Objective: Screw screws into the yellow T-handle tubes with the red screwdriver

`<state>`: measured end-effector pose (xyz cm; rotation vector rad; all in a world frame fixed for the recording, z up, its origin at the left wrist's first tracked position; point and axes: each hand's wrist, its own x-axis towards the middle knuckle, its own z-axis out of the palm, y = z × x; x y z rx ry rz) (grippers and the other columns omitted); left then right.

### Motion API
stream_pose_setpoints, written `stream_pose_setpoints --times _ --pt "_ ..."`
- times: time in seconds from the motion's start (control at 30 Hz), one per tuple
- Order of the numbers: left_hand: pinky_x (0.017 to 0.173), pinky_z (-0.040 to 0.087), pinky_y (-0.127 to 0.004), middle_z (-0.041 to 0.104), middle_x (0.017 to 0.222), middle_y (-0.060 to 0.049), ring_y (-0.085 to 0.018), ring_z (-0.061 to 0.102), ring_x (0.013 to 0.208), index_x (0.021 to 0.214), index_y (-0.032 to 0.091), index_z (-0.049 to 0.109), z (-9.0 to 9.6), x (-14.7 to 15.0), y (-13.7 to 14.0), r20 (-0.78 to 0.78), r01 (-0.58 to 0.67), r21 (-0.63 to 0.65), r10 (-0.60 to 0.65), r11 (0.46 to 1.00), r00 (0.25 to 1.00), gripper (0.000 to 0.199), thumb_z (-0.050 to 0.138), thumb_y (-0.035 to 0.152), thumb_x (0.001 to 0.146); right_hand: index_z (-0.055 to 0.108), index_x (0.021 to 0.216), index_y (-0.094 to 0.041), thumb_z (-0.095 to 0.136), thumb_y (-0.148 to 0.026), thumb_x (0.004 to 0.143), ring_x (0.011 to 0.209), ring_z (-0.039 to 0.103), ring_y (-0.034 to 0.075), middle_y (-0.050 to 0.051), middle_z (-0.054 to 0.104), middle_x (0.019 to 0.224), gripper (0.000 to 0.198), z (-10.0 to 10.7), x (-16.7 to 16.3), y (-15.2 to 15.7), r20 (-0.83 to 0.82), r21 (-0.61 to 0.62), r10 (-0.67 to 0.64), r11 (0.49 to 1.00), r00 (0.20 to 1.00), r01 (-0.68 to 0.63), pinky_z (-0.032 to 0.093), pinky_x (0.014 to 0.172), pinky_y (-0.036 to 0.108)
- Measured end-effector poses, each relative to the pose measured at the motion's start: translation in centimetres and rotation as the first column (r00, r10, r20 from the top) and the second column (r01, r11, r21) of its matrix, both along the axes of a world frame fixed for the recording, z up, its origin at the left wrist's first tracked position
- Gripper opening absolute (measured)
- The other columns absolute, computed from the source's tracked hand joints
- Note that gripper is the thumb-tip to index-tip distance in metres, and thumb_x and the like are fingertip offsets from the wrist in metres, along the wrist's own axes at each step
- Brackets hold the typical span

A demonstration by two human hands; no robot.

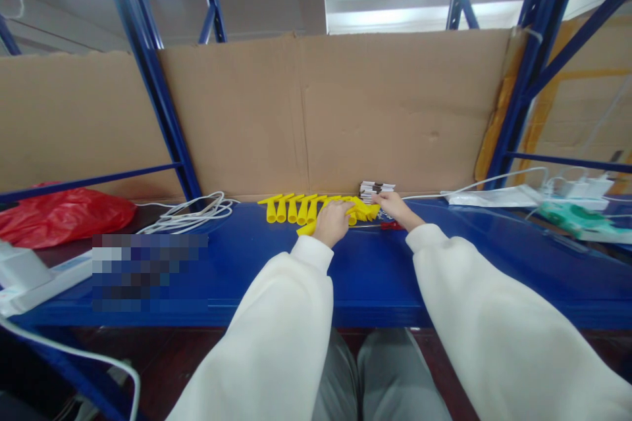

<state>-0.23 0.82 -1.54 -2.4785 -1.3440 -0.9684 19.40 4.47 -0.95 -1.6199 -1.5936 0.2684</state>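
Several yellow plastic pieces point(291, 210), each with a round hollow end and a flat arm on top, stand side by side in a row on the blue tabletop. My left hand point(334, 222) is closed around one such yellow piece point(307, 230), whose end sticks out to the left below the fingers. My right hand point(391, 205) is pinched at the right edge of a heap of yellow pieces point(364, 209); what lies between its fingertips is too small to tell. Beneath that hand lies a red-handled screwdriver point(391, 226), its thin shaft pointing left.
Behind my right hand is a stack of small white-and-dark packets point(375, 189) against the cardboard panel point(237, 112). Coiled white cable point(197, 214), a red plastic bag point(69, 214) and a power strip point(44, 283) lie left. A green-and-white package point(577, 218) is at right, between blue posts.
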Motion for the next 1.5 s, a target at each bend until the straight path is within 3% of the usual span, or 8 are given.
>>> stream_pose_setpoints --times 0.13,0.27,0.5,0.67,1.0,1.17,1.33,1.5 --pt "0.105 0.053 -0.036 0.076 0.120 -0.008 -0.023 0.069 0.116 0.119 0.023 0.075 -0.1 -0.1 0.1 -0.003 0.012 -0.001 -0.012 1.000 1.000 0.039 0.062 0.006 0.086 0.071 0.067 -0.018 0.069 -0.044 0.083 0.068 0.064 0.017 0.003 0.070 0.066 0.031 -0.2 -1.1 -0.9 -0.262 0.054 0.293 0.956 0.919 -0.290 0.051 0.066 0.026" --pt "0.106 0.052 -0.036 0.074 0.125 -0.006 -0.022 0.068 0.119 0.123 0.024 0.073 -0.3 -0.1 0.3 0.033 0.021 0.002 -0.021 1.000 0.999 0.043 0.062 0.007 0.086 0.070 0.066 -0.018 0.074 -0.036 0.077 0.062 0.061 0.014 0.002 0.069 0.065 0.021 -0.4 -2.0 -1.9 -0.365 -0.011 0.377 0.912 0.851 -0.409 0.047 0.059 0.023" --pt "0.104 0.053 -0.035 0.070 0.134 -0.006 -0.024 0.068 0.120 0.136 0.025 0.065 0.1 0.0 -0.3 0.051 0.015 -0.047 -0.012 0.999 0.999 0.049 0.066 0.016 0.087 0.064 0.069 -0.018 0.060 -0.022 0.078 0.062 0.061 0.014 0.003 0.067 0.068 0.010 0.6 -1.3 -1.5 -0.595 0.070 0.123 0.992 0.794 -0.102 0.044 0.054 0.022" --pt "0.107 0.051 -0.034 0.070 0.134 -0.005 -0.023 0.067 0.122 0.134 0.024 0.067 0.3 0.2 -0.7 0.077 0.047 -0.046 -0.043 0.998 0.996 0.046 0.065 0.017 0.089 0.053 0.069 -0.022 0.054 -0.022 0.080 0.058 0.057 0.014 0.001 0.060 0.063 0.011 0.8 1.0 -0.9 -0.701 0.095 -0.070 0.977 0.710 0.190 0.042 0.049 0.022" --pt "0.107 0.051 -0.034 0.072 0.130 -0.006 -0.022 0.068 0.120 0.131 0.021 0.069 0.2 -0.8 0.4 0.183 0.168 -0.026 -0.161 0.985 0.970 0.045 0.065 0.015 0.087 0.051 0.070 -0.023 0.059 -0.024 0.078 0.053 0.054 0.014 -0.001 0.057 0.059 0.012 0.4 1.9 -0.4 -0.807 0.130 -0.009 0.973 0.591 0.191 0.042 0.046 0.024" --pt "0.103 0.051 -0.031 0.074 0.125 -0.009 -0.023 0.069 0.117 0.129 0.018 0.069 1.1 -3.5 1.2 0.284 -0.087 0.006 0.081 0.996 0.955 0.038 0.061 0.023 0.092 0.054 0.069 -0.021 0.060 -0.029 0.083 0.053 0.052 0.011 0.002 0.066 0.072 0.017 0.5 1.6 -1.2 -0.788 0.195 0.068 0.970 0.612 0.143 0.038 0.043 0.020" --pt "0.092 0.052 -0.041 0.077 0.109 -0.017 -0.033 0.071 0.109 0.125 0.016 0.069 1.6 -9.0 1.7 0.370 -0.575 -0.176 0.595 0.799 0.714 0.038 0.051 0.034 0.097 0.054 0.064 -0.020 0.061 -0.023 0.080 0.051 0.050 0.009 0.002 0.066 0.071 0.018 0.2 1.8 -1.4 -0.761 0.154 0.026 0.978 0.649 0.142 0.035 0.041 0.019" --pt "0.092 0.047 -0.050 0.075 0.105 -0.021 -0.036 0.070 0.107 0.116 0.016 0.071 0.5 -12.5 2.2 0.341 -0.720 -0.339 0.793 0.605 0.505 0.034 0.049 0.030 0.094 0.056 0.064 -0.019 0.059 -0.020 0.080 0.053 0.051 0.010 0.002 0.064 0.067 0.017 0.2 1.6 -1.5 -0.728 0.136 -0.008 0.978 0.685 0.156 0.035 0.041 0.019"
